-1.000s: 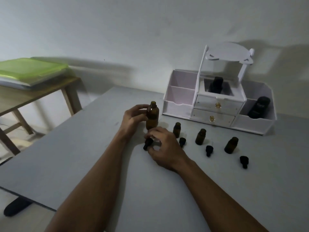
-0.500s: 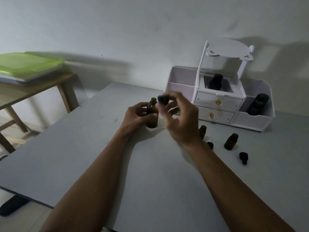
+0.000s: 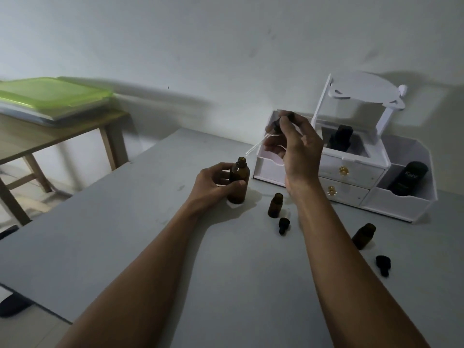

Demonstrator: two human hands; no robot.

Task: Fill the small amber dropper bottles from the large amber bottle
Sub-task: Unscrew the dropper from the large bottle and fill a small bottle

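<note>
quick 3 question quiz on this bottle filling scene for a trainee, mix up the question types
1. True or false: the large amber bottle stands uncapped on the grey table.
2. What does the right hand hold? A) a black dropper B) a small bottle C) a drawer knob
3. Fill in: the left hand grips the ____ bottle.

Key: 1 true. 2 A: the dropper, its glass tip angled down toward the large bottle's mouth, not yet inside. 3 large.
</note>
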